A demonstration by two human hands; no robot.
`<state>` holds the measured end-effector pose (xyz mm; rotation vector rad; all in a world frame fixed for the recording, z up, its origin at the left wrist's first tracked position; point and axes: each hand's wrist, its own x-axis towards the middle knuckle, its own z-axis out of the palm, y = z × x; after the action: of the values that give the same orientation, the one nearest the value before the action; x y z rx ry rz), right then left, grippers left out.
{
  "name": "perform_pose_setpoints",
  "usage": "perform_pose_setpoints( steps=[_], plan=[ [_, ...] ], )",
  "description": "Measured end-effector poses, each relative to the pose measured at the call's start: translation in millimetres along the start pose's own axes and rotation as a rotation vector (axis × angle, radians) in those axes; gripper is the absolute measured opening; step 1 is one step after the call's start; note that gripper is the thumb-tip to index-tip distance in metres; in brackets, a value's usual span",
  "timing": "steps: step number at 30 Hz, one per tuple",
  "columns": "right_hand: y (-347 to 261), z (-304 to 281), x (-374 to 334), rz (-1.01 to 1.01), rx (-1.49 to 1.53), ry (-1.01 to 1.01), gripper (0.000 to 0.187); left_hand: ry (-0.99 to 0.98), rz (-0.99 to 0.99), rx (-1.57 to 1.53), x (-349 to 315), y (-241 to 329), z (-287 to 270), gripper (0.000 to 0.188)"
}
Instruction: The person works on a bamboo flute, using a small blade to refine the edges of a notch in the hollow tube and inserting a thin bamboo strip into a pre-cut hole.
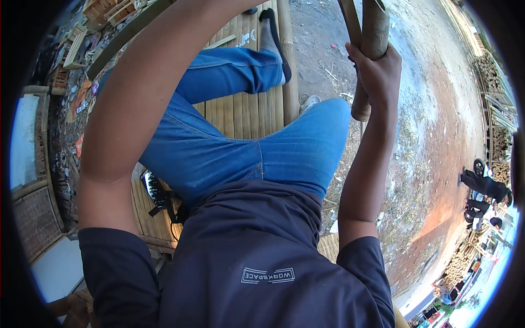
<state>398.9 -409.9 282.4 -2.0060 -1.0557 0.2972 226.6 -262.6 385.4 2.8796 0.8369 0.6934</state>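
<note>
My right hand (pixel 380 74) is closed around a brown, round length that looks like bamboo or a wooden handle (pixel 375 30), held upright beside my knee. Its lower end (pixel 361 106) sticks out below my fist. Against it lies a narrower dark strip (pixel 351 22), and both run out past the top edge. My left arm (pixel 136 93) reaches up across the picture, with the hand beyond the top edge. Behind that arm slants a flat, brownish-green strip (pixel 106 57), partly hidden, which might be split bamboo.
I sit on a bamboo-slat bench (pixel 240 112), one leg bent across it. A black strapped item (pixel 156 191) lies by my hip. Wooden crates (pixel 76 49) and scraps crowd the left. Far right are two people (pixel 486 186) near a motorbike and stacked bamboo poles (pixel 459 265).
</note>
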Motion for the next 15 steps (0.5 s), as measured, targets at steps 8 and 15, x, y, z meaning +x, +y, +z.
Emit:
perform_pose_setpoints(
  steps=[8, 15],
  plan=[
    [7.7, -4.0, 3.7, -0.006, 0.015, -0.038, 0.036, -0.06, -0.021, 0.02, 0.8, -5.8, 22.9, 0.019],
    [15.7, 56.1, 24.8, 0.059, -0.063, -0.339, 0.047, -0.014, -0.208, -0.09, -57.9, -80.5, 112.9, 0.035]
  ],
)
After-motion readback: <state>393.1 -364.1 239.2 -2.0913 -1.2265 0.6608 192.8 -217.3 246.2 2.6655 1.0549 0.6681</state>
